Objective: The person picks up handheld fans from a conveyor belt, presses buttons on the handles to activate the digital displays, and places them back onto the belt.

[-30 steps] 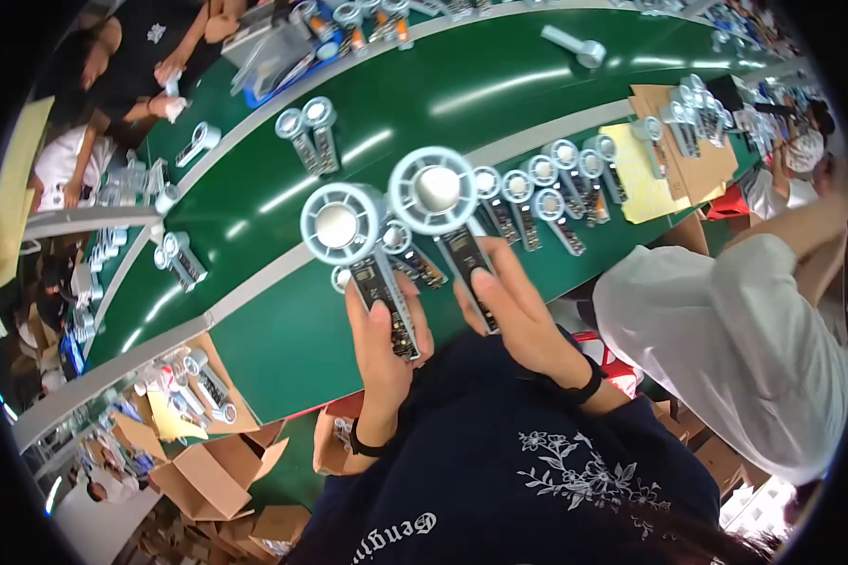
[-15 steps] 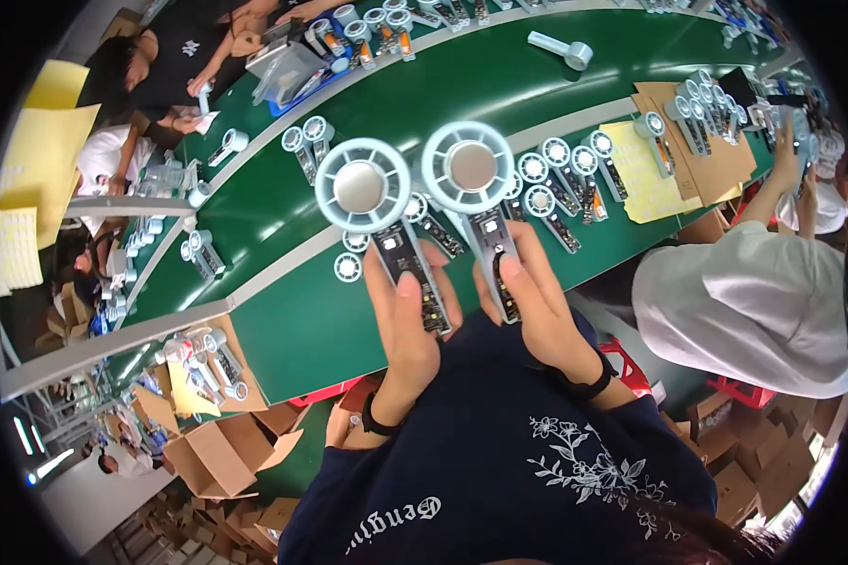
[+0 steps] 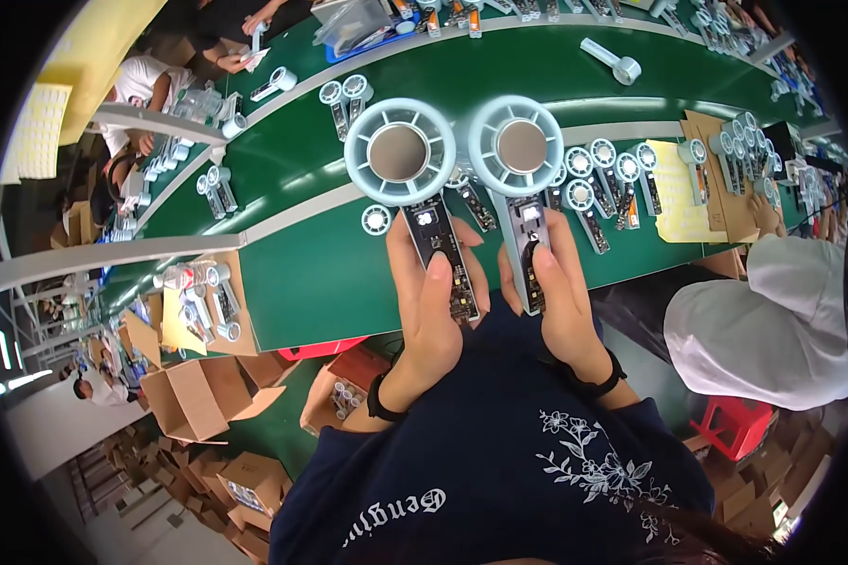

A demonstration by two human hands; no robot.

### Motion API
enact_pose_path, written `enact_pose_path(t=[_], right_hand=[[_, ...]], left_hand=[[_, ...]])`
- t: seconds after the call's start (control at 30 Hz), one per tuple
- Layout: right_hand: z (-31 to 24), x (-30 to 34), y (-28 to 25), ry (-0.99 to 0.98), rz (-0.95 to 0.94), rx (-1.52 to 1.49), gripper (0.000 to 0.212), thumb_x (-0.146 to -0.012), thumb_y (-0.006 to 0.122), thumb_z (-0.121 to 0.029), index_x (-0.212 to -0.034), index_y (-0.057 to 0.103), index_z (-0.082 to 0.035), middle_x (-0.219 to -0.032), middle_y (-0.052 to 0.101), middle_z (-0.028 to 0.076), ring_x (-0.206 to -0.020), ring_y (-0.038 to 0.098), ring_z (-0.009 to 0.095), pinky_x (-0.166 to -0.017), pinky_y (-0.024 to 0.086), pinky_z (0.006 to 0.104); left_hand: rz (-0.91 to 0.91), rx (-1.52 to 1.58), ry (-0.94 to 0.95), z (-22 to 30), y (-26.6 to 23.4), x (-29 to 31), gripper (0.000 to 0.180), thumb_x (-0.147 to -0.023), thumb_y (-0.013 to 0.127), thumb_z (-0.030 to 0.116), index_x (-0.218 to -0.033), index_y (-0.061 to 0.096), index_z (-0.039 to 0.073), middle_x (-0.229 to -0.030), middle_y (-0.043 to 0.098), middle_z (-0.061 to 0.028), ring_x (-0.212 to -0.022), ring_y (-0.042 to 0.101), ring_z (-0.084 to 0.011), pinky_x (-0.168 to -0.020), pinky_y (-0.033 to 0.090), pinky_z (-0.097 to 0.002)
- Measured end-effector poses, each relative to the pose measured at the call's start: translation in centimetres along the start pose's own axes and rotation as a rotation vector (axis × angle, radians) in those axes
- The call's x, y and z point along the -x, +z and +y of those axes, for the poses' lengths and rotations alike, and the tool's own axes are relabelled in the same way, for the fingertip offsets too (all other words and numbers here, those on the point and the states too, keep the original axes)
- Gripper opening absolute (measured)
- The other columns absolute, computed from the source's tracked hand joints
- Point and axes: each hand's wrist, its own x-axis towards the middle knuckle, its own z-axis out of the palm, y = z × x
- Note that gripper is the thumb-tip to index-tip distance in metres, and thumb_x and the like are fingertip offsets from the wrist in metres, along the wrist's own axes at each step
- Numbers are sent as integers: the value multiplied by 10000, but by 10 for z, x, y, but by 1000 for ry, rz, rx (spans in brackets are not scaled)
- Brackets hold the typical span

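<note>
The left hand [image 3: 432,292] is closed around the handle of the left fan [image 3: 424,218], thumb pressed on the dark circuit board along its front. Just to the right of the left fan, the right hand [image 3: 558,297] grips the right fan [image 3: 526,212] the same way, fingers wrapped behind the handle and thumb on its board. Both fans point head-up, each with a pale blue ring around a silvery disc, and are held over the green workbench [image 3: 320,292].

Around the left fan, 1 round fan head [image 3: 376,219] shows beside its handle, on the left. Beyond it to the left lie 2 fans [image 3: 353,87] side by side. To its right, past the right fan, is a cluster of fans [image 3: 603,155], then a yellow sheet [image 3: 676,221]. Far beyond it to the right lies 1 lone fan [image 3: 622,68]. Nearer the body and left of it is an open cardboard box [image 3: 198,405].
</note>
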Motion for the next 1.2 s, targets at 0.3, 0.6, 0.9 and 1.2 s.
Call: enact_pose_path(t=[0.3,0.6,0.9,1.2], right_hand=[[4,1,2,-43,-9,72,374,-977,333,-270,-1238,337,-3,-775,505,67,-565,438,92,-527,339,206],[5,0,0,-16,28,54,366,-978,338,-275,-1221,345,-1,-772,508,68,-566,437,87,-522,336,204],[5,4,0,5,66,82,346,-977,339,-275,-1187,368,-2,-767,512,72,-550,440,84,-498,330,197],[8,2,-10,-44,52,167,378,-980,313,-323,-1164,376,1,-744,513,77,-506,430,83,-470,322,193]], left_hand=[[14,-49,33,-7,-4,5,470,-965,351,242,-1325,181,-8,-1047,477,-155,-540,496,-101,-369,352,-190],[14,19,3,-14,-1,3,468,-966,349,240,-1324,178,-9,-1045,478,-155,-548,502,-107,-366,357,-194],[33,-20,-17,-16,2,7,482,-961,373,232,-1329,178,-12,-1042,476,-147,-559,497,-106,-419,376,-196],[34,31,-15,-21,5,8,492,-970,373,245,-1337,173,-14,-1026,479,-141,-582,493,-107,-492,401,-211]])
